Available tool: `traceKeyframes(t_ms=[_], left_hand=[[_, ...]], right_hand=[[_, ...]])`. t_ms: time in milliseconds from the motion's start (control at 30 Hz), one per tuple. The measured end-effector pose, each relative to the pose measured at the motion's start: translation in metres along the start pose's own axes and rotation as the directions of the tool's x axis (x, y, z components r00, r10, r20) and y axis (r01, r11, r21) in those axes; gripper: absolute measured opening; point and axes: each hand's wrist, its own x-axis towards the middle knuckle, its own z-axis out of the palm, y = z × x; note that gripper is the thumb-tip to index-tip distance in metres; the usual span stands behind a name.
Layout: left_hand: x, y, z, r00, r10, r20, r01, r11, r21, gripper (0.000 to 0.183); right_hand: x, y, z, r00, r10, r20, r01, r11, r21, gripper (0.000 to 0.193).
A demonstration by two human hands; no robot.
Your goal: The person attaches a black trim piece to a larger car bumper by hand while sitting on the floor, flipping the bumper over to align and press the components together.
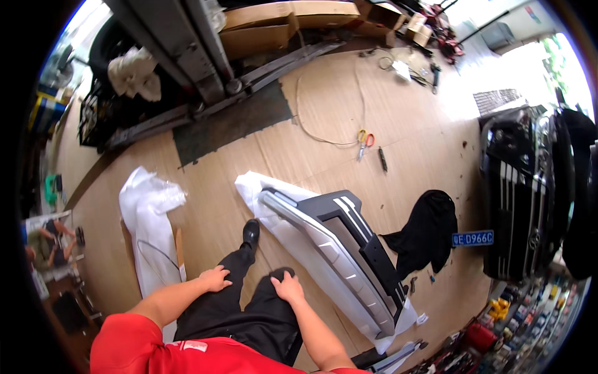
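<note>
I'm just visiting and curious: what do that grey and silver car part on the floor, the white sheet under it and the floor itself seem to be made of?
The bumper part looks like moulded plastic: matte dark grey body and a satin silver trim with smooth, pressed contours. The white wrapping beneath it seems soft foam or plastic sheet, since it crumples and folds. The floor looks like wood-pattern boards or vinyl, tan with seams; which one is unclear.

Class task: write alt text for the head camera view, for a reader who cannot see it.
A person in a red shirt rests the left hand and right hand on their knees, standing beside a grey car bumper lying on white wrapping on a cardboard-covered floor.
</note>
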Motion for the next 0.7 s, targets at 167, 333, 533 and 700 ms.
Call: traceKeyframes(t_ms=[167, 333, 533, 700], left_hand=[[0.019, 0.001, -0.064, 0.984, -0.098, 0.146, 0.078, 0.988, 0.133, 0.063], [0.043, 0.024, -0.103, 0.969, -0.102, 0.223, 0.051, 0.973, 0.224, 0.061], [0.089, 0.039, -0.197, 0.965, -0.082, 0.251, 0.020, 0.971, 0.238, 0.065], [0.157, 0.053, -0.290, 0.925, -0.033, 0.378, -0.046, 0.979, 0.198, 0.074]], right_hand=[[-0.049, -0.119, -0.103, 0.922, -0.241, -0.301, 0.223, 0.970, -0.093, 0.084], [-0.029, -0.151, -0.164, 0.928, -0.225, -0.299, 0.179, 0.968, -0.174, 0.091], [0.099, -0.141, -0.223, 0.995, -0.076, -0.071, 0.074, 0.997, -0.030, 0.103], [0.182, -0.132, -0.314, 0.993, 0.113, 0.042, -0.115, 0.992, 0.058, 0.104]])
